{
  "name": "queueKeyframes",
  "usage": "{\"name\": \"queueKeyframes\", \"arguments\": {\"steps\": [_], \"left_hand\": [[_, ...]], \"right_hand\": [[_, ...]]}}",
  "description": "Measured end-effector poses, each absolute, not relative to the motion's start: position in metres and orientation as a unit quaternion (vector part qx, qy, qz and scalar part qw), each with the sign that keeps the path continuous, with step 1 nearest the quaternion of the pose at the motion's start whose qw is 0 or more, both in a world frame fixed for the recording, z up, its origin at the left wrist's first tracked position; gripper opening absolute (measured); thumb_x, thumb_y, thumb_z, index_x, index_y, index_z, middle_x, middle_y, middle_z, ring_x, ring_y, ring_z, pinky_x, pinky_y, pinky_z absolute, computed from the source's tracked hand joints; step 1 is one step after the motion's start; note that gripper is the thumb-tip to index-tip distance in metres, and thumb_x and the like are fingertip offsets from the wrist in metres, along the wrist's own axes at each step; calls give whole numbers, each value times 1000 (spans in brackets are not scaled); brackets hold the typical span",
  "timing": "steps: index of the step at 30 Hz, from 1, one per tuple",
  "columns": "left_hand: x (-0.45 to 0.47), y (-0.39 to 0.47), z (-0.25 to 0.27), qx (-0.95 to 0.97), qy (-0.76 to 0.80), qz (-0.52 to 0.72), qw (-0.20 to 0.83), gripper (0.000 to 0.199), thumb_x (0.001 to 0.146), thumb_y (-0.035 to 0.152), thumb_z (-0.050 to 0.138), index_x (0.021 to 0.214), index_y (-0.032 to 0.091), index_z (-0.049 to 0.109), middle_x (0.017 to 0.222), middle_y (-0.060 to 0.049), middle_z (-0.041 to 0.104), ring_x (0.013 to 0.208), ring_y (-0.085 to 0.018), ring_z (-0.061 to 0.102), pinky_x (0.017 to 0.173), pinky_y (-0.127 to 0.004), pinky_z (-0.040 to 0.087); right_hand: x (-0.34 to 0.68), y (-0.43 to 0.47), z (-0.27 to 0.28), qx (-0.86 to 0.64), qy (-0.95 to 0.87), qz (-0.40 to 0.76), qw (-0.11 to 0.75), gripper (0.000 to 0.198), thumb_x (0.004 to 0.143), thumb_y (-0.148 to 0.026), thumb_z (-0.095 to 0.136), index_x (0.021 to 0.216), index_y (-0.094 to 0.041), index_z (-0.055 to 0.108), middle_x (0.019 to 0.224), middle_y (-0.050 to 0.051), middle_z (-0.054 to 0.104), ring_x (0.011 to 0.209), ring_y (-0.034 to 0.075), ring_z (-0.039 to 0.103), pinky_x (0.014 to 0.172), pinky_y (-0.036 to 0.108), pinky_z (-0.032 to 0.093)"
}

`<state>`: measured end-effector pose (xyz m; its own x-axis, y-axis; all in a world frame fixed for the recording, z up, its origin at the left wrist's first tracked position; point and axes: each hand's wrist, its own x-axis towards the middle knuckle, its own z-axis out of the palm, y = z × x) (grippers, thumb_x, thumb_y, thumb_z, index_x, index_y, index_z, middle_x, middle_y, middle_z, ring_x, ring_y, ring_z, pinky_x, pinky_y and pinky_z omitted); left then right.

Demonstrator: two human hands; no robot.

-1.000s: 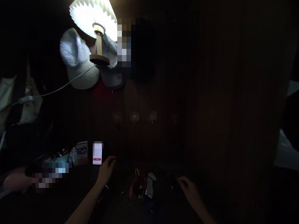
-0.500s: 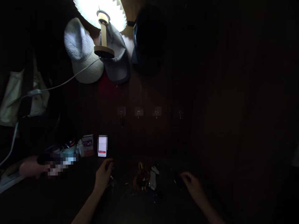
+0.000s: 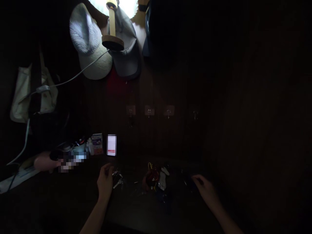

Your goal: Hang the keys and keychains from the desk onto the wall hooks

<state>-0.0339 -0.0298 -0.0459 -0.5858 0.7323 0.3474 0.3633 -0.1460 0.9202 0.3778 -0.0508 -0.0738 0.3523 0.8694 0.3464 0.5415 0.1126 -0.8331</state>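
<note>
The scene is very dark. My left hand [image 3: 104,183] is low on the dark tabletop with its fingers curled inward. Several metal keys [image 3: 118,182] lie right beside its fingertips; whether the fingers grip one cannot be seen. Over to the right, my right hand [image 3: 205,190] has thumb and fingers bent together at the edge of a dark, shiny object [image 3: 187,180] whose kind is unclear. Between the hands sits a small pile: a reddish-brown item with a yellow loop [image 3: 150,166], and a pale oblong piece [image 3: 162,181] next to it.
A lit phone [image 3: 111,145] stands upright behind my left hand. Left of it are a small box [image 3: 97,144], white bottles [image 3: 90,147] and a pink object [image 3: 45,161]. Caps [image 3: 95,65], a lamp [image 3: 112,42] and clear hooks [image 3: 149,111] are on the back wall.
The view has shifted, so the scene sits higher and further right. My left hand has drawn left, away from the pile, and more of the keys show. My right hand stays by the dark object.
</note>
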Motion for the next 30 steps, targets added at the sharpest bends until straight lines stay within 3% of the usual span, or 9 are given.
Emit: {"name": "queueKeyframes", "arguments": {"steps": [9, 13, 21, 30], "left_hand": [[-30, -32, -49, 502, 621, 592, 112, 31, 76, 40, 43, 97, 22, 57, 92, -4, 69, 86, -22, 65, 79, -33, 50], [-30, -30, -55, 564, 617, 545, 65, 35, 78, 37, 43, 104, 20, 59, 101, -7, 68, 94, -23, 63, 84, -35, 49], [-28, -23, -61, 653, 638, 407, -13, 40, 80, 28, 40, 114, 16, 58, 121, -11, 59, 114, -23, 53, 99, -38, 40], [13, -20, -39, 751, 600, 271, -45, 37, 84, 22, 40, 118, 25, 56, 121, -6, 60, 115, -23, 51, 106, -47, 23]], "right_hand": [[375, -55, -66, -651, -546, 159, 503, 32, 66, -52, 48, 67, -25, 64, 74, 3, 70, 73, 23, 63, 66, 30, 46], [373, -57, -66, -645, -549, 167, 505, 33, 66, -52, 47, 68, -24, 64, 73, 3, 70, 72, 24, 63, 66, 30, 46], [373, -55, -68, -648, -538, 165, 514, 29, 66, -50, 47, 66, -25, 63, 74, 3, 69, 75, 24, 63, 69, 31, 46], [372, -56, -67, -645, -544, 163, 511, 28, 66, -47, 47, 67, -24, 63, 72, 3, 69, 71, 22, 62, 64, 30, 45]]}}
